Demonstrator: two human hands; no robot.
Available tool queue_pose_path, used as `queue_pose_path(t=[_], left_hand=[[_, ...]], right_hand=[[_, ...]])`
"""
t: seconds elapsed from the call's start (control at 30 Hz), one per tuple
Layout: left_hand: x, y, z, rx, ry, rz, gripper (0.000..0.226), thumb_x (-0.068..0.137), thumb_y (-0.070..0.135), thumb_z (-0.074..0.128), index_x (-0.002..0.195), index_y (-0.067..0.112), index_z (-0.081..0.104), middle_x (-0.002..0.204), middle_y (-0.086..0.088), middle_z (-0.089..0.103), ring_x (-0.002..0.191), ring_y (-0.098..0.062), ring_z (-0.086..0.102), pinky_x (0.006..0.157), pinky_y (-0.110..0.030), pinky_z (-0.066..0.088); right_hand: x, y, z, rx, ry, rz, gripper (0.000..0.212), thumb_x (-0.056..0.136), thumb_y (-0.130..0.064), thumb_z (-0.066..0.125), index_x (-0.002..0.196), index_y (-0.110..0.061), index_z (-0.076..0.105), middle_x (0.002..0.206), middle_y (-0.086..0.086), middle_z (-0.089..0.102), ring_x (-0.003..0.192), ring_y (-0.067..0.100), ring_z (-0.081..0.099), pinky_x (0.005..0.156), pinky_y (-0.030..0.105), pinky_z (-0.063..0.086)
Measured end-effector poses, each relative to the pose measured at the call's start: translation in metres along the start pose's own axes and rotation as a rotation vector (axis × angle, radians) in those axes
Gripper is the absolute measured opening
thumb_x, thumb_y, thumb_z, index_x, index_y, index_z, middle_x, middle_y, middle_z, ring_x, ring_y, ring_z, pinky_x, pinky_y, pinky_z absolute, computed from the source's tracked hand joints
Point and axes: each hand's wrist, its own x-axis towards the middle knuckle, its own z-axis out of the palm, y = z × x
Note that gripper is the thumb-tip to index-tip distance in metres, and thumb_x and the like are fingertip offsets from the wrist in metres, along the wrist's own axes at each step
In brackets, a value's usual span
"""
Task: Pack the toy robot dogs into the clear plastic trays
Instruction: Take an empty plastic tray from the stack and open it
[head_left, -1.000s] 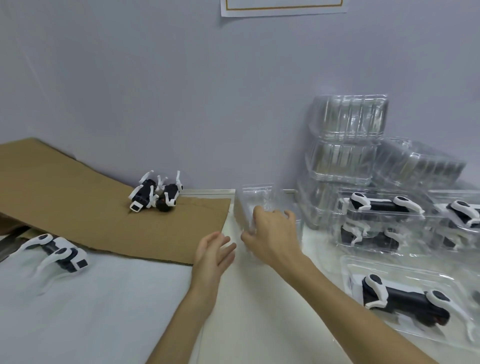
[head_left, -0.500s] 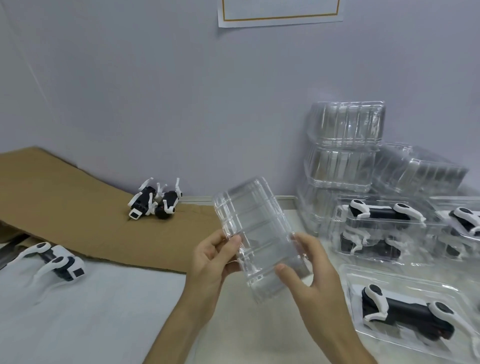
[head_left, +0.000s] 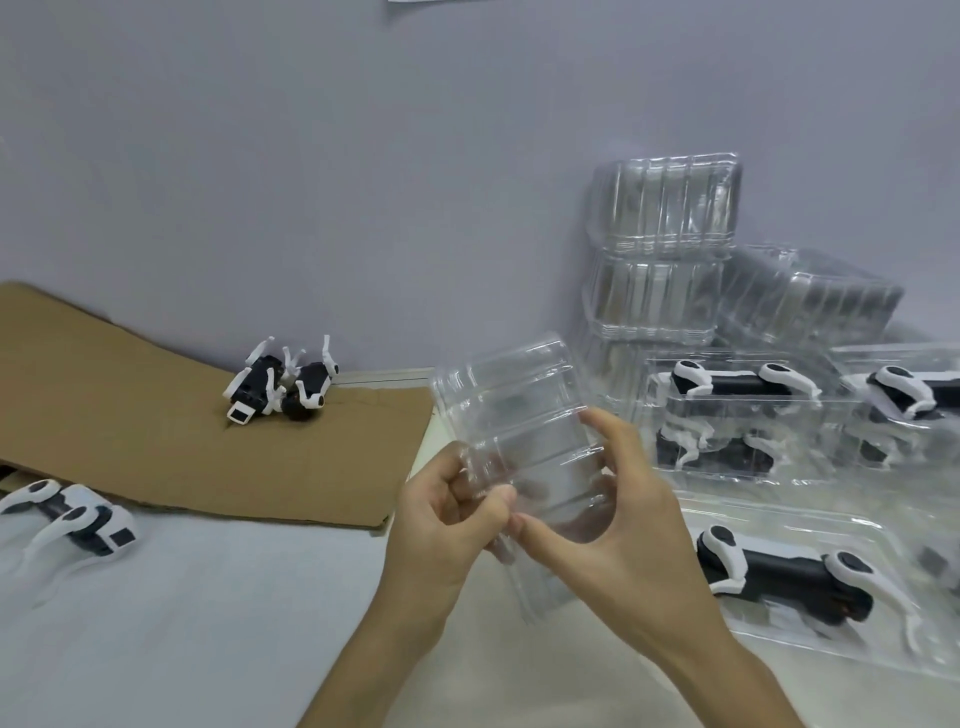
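Observation:
I hold a clear plastic tray (head_left: 519, 415) upright above the table with both hands. My left hand (head_left: 447, 525) grips its lower left edge with curled fingers. My right hand (head_left: 618, 509) grips its lower right side, thumb across the front. Two black-and-white toy robot dogs (head_left: 280, 382) lie tangled on the brown cardboard (head_left: 130, 410) at the back left. Another toy dog (head_left: 72, 517) lies at the left edge on the white table. A packed dog (head_left: 779, 571) lies in a tray at the right.
A stack of empty clear trays (head_left: 665, 249) leans against the wall at the back right. Packed trays with dogs (head_left: 737, 415) are piled in front of that stack. The white table surface (head_left: 208, 623) spreads in front of the cardboard.
My right hand lifted the tray from the table by the wall, and my left hand joined it. Both hands now grip its lower end, closer together than half a second ago.

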Motion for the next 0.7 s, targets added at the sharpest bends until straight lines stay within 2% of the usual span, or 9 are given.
queue_pose_path(t=[0.1, 0.27, 0.4, 0.57, 0.7], left_hand=[[0.0, 0.002, 0.0, 0.002, -0.012, 0.009, 0.022, 0.077, 0.03, 0.07, 0.097, 0.023, 0.074, 0.081, -0.002, 0.075, 0.062, -0.011, 0.065, 0.053, -0.024, 0.052], [-0.002, 0.003, 0.003, 0.041, 0.018, 0.07, 0.012, 0.078, 0.03, 0.068, 0.087, 0.025, 0.073, 0.069, 0.005, 0.07, 0.055, -0.008, 0.061, 0.049, -0.025, 0.05], [-0.003, 0.002, 0.005, 0.086, 0.048, 0.127, 0.01, 0.079, 0.03, 0.067, 0.087, 0.025, 0.07, 0.067, 0.006, 0.069, 0.056, -0.009, 0.062, 0.049, -0.023, 0.048], [-0.004, 0.003, 0.004, 0.115, 0.052, 0.132, 0.017, 0.08, 0.032, 0.065, 0.094, 0.026, 0.07, 0.075, 0.003, 0.074, 0.058, -0.013, 0.067, 0.051, -0.023, 0.049], [-0.001, 0.005, -0.003, 0.103, 0.043, 0.127, 0.012, 0.088, 0.019, 0.066, 0.099, 0.019, 0.071, 0.081, -0.002, 0.074, 0.067, -0.015, 0.066, 0.06, -0.024, 0.053]], right_hand=[[0.0, 0.0, 0.001, 0.011, 0.001, -0.016, 0.075, 0.069, -0.046, 0.087, 0.128, -0.052, 0.041, 0.107, -0.026, 0.069, 0.092, 0.002, 0.071, 0.074, 0.014, 0.053], [-0.002, 0.001, 0.001, 0.0, 0.049, 0.005, 0.076, 0.061, -0.058, 0.079, 0.128, -0.05, 0.044, 0.103, -0.023, 0.066, 0.084, 0.005, 0.071, 0.068, 0.016, 0.053], [-0.002, 0.001, 0.0, -0.048, 0.089, -0.024, 0.077, 0.06, -0.051, 0.079, 0.13, -0.043, 0.047, 0.101, -0.026, 0.062, 0.078, 0.003, 0.069, 0.063, 0.01, 0.049], [0.0, 0.004, -0.004, -0.044, 0.145, -0.011, 0.079, 0.059, -0.043, 0.079, 0.131, -0.046, 0.047, 0.091, -0.016, 0.059, 0.065, 0.013, 0.066, 0.057, 0.018, 0.052], [0.004, 0.009, -0.011, -0.005, 0.208, 0.017, 0.076, 0.063, -0.036, 0.084, 0.131, -0.041, 0.05, 0.083, -0.008, 0.057, 0.058, 0.016, 0.063, 0.058, 0.024, 0.054]])
